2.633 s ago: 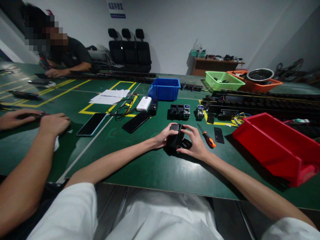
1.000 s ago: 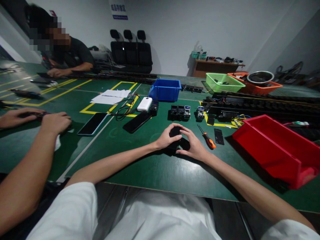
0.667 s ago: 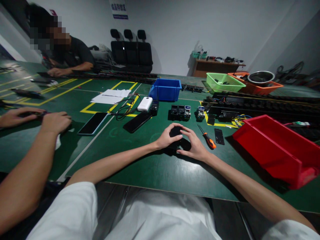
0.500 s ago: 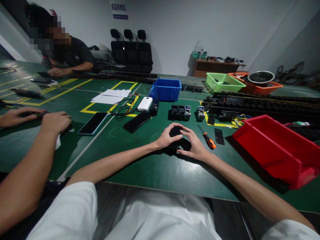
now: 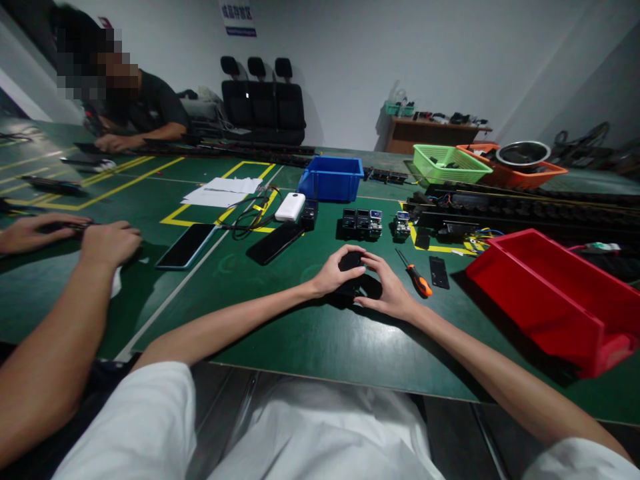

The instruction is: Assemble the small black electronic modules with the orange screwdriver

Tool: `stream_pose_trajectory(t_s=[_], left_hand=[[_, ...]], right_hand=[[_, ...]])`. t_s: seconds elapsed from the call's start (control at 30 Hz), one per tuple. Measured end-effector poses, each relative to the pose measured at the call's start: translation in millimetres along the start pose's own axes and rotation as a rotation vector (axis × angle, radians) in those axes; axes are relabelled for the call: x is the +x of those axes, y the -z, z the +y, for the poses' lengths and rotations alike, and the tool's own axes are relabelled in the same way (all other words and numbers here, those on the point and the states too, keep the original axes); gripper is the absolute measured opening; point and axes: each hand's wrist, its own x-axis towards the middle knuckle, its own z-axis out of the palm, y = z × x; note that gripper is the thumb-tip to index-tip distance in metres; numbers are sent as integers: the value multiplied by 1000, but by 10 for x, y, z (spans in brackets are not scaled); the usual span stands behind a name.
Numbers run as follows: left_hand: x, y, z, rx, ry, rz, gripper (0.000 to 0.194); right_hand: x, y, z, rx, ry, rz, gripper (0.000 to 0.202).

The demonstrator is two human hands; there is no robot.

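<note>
Between my two hands is a small black box-like part (image 5: 349,287), close to the green tabletop; much of it is covered by my fingers. My left hand (image 5: 334,272) curls round its left side, thumb across the near face. From the right, my right hand (image 5: 389,290) grips it, with the fingers at its top and the thumb lower down. Just right of that hand lies a screwdriver (image 5: 419,281) with an orange and black handle. Beside it is a flat black plate (image 5: 439,273). Beyond my hands stand several small black modules (image 5: 357,224) with circuit boards.
A red bin (image 5: 540,307) is at the right, a blue bin (image 5: 333,180) at the back. Two phones, a white power bank (image 5: 290,207) and cables lie left of centre. A co-worker's hands (image 5: 110,243) work at the left; another person (image 5: 150,107) sits across the table.
Almost nothing differs. Both my hands stay round the black part, which looks very slightly shifted between them.
</note>
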Motion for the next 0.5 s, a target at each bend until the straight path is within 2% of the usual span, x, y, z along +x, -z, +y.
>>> stream_pose_trajectory(t_s=[0.5], left_hand=[[3,2,-32,-8,19,-1,45]], right_hand=[[3,-1,23,15,7,10,80]])
